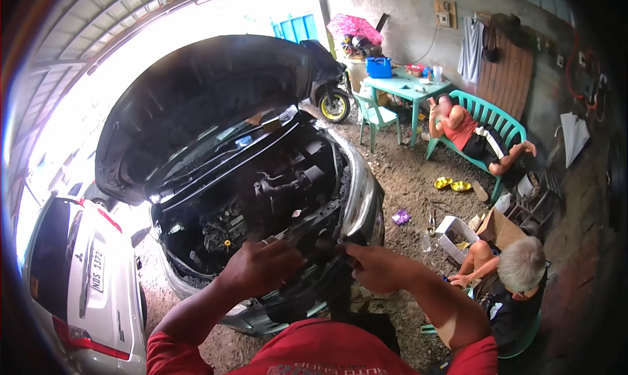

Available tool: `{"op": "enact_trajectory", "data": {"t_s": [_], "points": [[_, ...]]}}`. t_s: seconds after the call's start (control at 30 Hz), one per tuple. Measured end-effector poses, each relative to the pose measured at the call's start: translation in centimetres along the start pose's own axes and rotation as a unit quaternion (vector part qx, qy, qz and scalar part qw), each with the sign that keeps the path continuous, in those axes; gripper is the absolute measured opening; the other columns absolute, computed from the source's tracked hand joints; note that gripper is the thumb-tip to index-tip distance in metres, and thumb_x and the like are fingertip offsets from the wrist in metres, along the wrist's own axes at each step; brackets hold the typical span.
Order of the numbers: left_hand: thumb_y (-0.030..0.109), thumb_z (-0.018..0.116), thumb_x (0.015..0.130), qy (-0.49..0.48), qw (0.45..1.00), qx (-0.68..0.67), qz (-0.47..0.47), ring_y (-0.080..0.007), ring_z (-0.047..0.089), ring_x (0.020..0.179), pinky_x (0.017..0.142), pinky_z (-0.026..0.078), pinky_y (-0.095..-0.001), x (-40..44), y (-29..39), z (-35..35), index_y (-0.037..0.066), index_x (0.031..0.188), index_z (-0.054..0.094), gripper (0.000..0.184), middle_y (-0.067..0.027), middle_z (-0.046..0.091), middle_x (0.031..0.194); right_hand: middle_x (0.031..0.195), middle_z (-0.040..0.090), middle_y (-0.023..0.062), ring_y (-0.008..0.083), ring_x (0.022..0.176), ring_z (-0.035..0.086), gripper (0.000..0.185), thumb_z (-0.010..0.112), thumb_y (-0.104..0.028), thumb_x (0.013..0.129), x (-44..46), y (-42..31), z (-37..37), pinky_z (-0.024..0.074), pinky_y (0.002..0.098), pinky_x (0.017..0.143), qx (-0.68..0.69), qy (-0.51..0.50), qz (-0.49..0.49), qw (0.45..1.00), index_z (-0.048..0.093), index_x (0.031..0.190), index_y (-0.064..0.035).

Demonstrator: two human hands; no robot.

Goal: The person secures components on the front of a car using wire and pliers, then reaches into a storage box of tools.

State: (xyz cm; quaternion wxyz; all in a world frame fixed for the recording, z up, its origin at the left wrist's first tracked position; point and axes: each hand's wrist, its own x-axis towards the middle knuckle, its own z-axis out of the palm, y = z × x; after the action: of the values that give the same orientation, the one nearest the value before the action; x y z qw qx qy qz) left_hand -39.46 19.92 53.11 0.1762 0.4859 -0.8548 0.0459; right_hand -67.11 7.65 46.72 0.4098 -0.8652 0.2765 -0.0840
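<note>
Both of my hands are raised over the front edge of an open engine bay. My left hand is closed, its fingers curled above the front of the bay; what it holds, if anything, is hidden. To the right, my right hand is closed in a pinch on something small and dark that I cannot make out. The two hands are apart. Under the raised black hood, a yellow cap shows left of my left hand.
A white car stands at the left. One person sits at the lower right beside cardboard boxes; another reclines on a green bench. A green table, a chair and a motorcycle stand behind.
</note>
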Motion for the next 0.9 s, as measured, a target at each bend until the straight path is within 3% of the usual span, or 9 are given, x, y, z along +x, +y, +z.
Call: {"op": "enact_trajectory", "data": {"t_s": [0.13,0.2,0.4,0.53,0.63,0.7,0.83,0.9], "points": [[0.016,0.077,0.085,-0.023,0.999,0.027,0.015,-0.0257,0.073,0.085,0.070,0.061,-0.0392,-0.1,-0.1,-0.3,0.017,0.107,0.074,0.023,-0.0044,0.070,0.098,0.101,0.071,0.0216,0.0382,0.096,0.071,0.049,0.063,-0.013,0.094,-0.6,-1.1,-0.5,0.0549,0.0452,0.081,-0.023,-0.015,0.009,1.000,0.050,0.140,-0.0045],[0.011,0.076,0.079,0.005,0.998,0.009,0.058,-0.0267,0.072,0.084,0.071,0.060,-0.0398,-0.3,-0.5,0.0,0.016,0.107,0.072,0.029,-0.0044,0.068,0.102,0.104,0.071,0.0218,0.0361,0.096,0.071,0.051,0.063,-0.017,0.096,-0.3,-0.6,0.1,0.0550,0.0450,0.080,-0.006,-0.054,0.007,0.998,0.049,0.144,-0.0065],[0.016,0.078,0.078,-0.062,0.997,-0.048,-0.029,-0.0316,0.072,0.091,0.078,0.061,-0.0423,-0.9,0.1,-0.4,0.019,0.115,0.070,0.038,-0.0056,0.068,0.110,0.104,0.072,0.0219,0.0328,0.097,0.071,0.057,0.066,-0.021,0.098,0.4,1.4,2.4,0.0556,0.0441,0.083,0.035,-0.029,-0.022,0.999,0.045,0.149,-0.0074],[0.016,0.078,0.078,-0.048,0.998,-0.004,0.047,-0.0318,0.072,0.094,0.081,0.061,-0.0434,-1.7,-1.4,1.2,0.018,0.115,0.071,0.038,-0.0057,0.067,0.112,0.106,0.072,0.0242,0.0386,0.098,0.072,0.057,0.068,-0.021,0.097,0.3,1.0,2.4,0.0559,0.0468,0.084,0.018,-0.041,-0.006,0.999,0.046,0.147,-0.0040],[0.015,0.074,0.086,-0.047,0.996,-0.081,0.008,-0.0291,0.072,0.092,0.078,0.061,-0.0405,-1.6,-1.3,1.5,0.015,0.117,0.075,0.031,-0.0074,0.072,0.110,0.107,0.071,0.0270,0.0456,0.098,0.071,0.053,0.065,-0.022,0.098,1.0,2.0,4.4,0.0564,0.0503,0.084,-0.051,-0.008,-0.021,0.998,0.048,0.144,-0.0005],[0.014,0.073,0.086,-0.049,0.991,-0.126,0.004,-0.0306,0.072,0.090,0.077,0.061,-0.0419,-1.2,-0.3,1.4,0.015,0.112,0.075,0.027,-0.0075,0.072,0.105,0.103,0.071,0.0291,0.0511,0.095,0.070,0.048,0.060,-0.021,0.099,0.6,0.8,5.3,0.0568,0.0542,0.084,-0.074,0.020,0.037,0.996,0.050,0.140,0.0007],[0.014,0.072,0.087,-0.082,0.991,-0.102,-0.023,-0.0312,0.072,0.087,0.076,0.060,-0.0437,-1.3,-0.5,3.0,0.014,0.106,0.075,0.020,-0.0075,0.072,0.099,0.103,0.070,0.0278,0.0454,0.092,0.071,0.053,0.058,-0.016,0.095,0.3,1.6,7.8,0.0575,0.0536,0.084,-0.163,0.105,0.020,0.981,0.049,0.145,-0.0024],[0.015,0.071,0.088,-0.144,0.988,0.007,-0.058,-0.0324,0.072,0.084,0.073,0.058,-0.0437,-1.8,-1.4,4.9,0.012,0.103,0.074,0.015,-0.0089,0.071,0.093,0.109,0.068,0.0260,0.0396,0.093,0.070,0.062,0.061,-0.014,0.089,0.5,2.6,8.7,0.0575,0.0515,0.084,-0.305,0.149,-0.035,0.940,0.048,0.148,-0.0014]]}}
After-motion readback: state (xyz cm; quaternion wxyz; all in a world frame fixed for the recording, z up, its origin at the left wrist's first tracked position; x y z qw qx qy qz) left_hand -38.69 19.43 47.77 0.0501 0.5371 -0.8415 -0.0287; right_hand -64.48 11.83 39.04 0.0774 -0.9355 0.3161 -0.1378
